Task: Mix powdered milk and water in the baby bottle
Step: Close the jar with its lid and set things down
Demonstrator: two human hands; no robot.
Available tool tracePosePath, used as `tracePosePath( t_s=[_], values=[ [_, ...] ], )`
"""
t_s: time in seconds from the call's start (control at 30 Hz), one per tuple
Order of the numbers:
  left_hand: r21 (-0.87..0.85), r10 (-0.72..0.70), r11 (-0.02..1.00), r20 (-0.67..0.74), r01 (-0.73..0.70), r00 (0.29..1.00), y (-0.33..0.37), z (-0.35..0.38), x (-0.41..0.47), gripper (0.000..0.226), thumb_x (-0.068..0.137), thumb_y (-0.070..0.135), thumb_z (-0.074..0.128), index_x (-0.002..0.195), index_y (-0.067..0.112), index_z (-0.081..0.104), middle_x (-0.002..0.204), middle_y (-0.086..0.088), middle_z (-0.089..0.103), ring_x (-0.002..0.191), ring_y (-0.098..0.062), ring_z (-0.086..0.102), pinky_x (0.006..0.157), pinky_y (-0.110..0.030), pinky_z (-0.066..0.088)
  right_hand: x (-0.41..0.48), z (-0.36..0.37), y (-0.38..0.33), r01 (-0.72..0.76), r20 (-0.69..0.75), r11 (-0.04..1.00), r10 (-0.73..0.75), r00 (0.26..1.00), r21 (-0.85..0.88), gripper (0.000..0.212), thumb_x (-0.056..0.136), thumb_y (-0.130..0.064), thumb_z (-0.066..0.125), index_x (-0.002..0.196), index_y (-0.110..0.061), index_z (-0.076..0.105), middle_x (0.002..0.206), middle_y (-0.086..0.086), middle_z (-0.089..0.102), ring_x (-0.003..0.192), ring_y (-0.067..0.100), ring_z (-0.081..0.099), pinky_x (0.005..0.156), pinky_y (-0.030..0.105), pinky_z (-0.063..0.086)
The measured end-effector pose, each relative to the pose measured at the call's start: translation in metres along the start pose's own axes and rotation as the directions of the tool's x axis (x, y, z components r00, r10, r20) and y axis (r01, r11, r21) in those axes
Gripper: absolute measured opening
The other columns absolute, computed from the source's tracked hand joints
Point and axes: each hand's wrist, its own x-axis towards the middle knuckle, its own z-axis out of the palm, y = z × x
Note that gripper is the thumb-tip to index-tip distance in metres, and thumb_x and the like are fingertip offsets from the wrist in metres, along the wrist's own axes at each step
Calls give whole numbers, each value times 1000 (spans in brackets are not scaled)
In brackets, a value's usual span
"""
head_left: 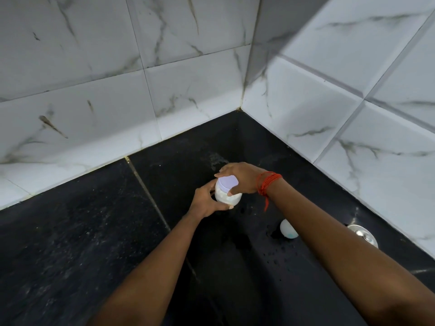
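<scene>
Two bare forearms reach forward from the bottom edge over a black speckled stone counter [77, 231] that runs into a corner. Near the right forearm, a small white rounded object with a pale blue patch [288, 228] lies on the counter among scattered water droplets, and just beyond that arm a round shiny metal fitting [363, 234] shows partly, close to the right wall. Farther out, the left hand [207, 200] curls around the side of a small clear rounded container holding white contents [227, 197], fingers wrapped under its lower body. The right hand [240, 177], with a bundle of red thread [267, 184] tied at the wrist, comes over from above, fingers and thumb closed on the container's pale lilac lid [227, 181]. Whether the container rests on the counter or is lifted clear cannot be told. Behind the hands, white marble-patterned wall tiles [94, 67] with grey veins meet in the corner.
</scene>
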Motion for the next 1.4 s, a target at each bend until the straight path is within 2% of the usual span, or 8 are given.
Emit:
tracePosePath(
  t_s=[0.4,0.6,0.87,0.97,1.07,1.17,1.3,1.4],
  values=[
    [41,-12,999,8,11,1000,0,1,4,100,57,17,102,146,20,57,140,4,65,127,-11,58,109,-32,48,0,0,-5,-57,17,998,58,998,-33,78,73,-21,83,144,-26,50,138,5,53,125,25,53,105,43,47],
    [26,17,1000,9,-17,1000,-3,0,4,101,54,21,103,145,22,59,135,5,69,126,-13,63,109,-38,52,-4,2,-16,-174,-57,977,169,984,-120,78,77,-46,79,144,-23,48,134,8,57,121,29,58,99,40,50],
    [24,26,999,18,-26,1000,-3,-1,4,87,57,16,103,134,25,64,114,22,68,107,8,64,90,-10,50,-22,-15,-28,-452,-270,840,379,885,-299,81,73,-93,39,67,-13,52,67,-1,55,66,23,59,63,30,46],
    [15,30,999,21,-30,999,-3,-1,4,98,53,20,104,141,24,62,129,12,71,120,-3,65,103,-25,52,-16,-19,-15,-282,-132,926,256,958,-249,52,81,-57,71,113,-17,66,115,3,66,108,28,64,88,37,53],
    [35,26,999,22,-27,999,-1,-1,4,103,52,23,104,144,22,59,137,5,68,128,-13,62,110,-36,51,-10,-12,-13,-92,103,966,120,987,-241,76,84,-19,75,151,-30,40,158,7,37,140,28,42,113,39,39],
    [37,39,999,25,-40,999,0,-2,3,102,52,24,104,144,24,60,134,8,69,125,-11,63,108,-36,53,-8,-7,-18,-169,25,949,183,983,-268,68,86,-37,74,147,-24,47,143,10,53,126,29,55,102,40,48],
    [27,50,998,22,-50,999,0,-2,2,92,55,17,103,137,26,64,121,16,71,117,-3,66,99,-21,54,-15,-14,-27,-361,-203,868,308,930,-340,74,85,-80,45,97,-9,65,94,9,68,75,25,59,66,32,45],
    [24,38,999,27,-39,999,1,-3,2,94,55,17,104,139,25,62,123,15,70,119,-6,66,102,-25,54,-18,-19,-21,-323,-232,860,247,941,-394,69,83,-79,49,100,-14,63,101,7,68,86,27,65,70,33,47]
  ],
)
